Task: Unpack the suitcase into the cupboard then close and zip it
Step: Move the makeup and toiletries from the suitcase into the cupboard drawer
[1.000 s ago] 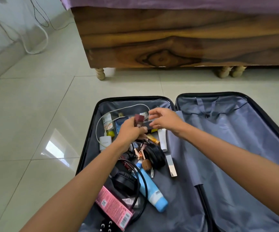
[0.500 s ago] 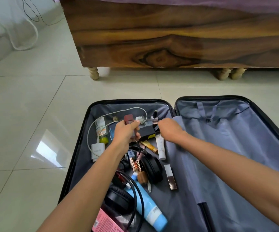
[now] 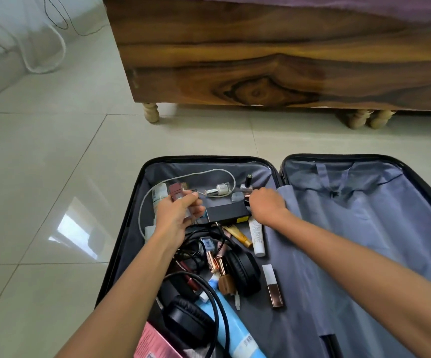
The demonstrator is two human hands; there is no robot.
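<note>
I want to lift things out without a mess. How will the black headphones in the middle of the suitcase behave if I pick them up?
The headphones look stiff in the cups, so probably easy to hold. Their black cable loops over the blue tube, so it may drag that along. Small lipsticks lie against them and could roll.

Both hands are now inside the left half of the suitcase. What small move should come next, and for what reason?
Probably the right hand should close on one of the small bottles at the far edge and lift it out. The left hand already holds a maroon-capped item, while the suitcase still holds many loose things, so each hand should leave loaded.
</note>
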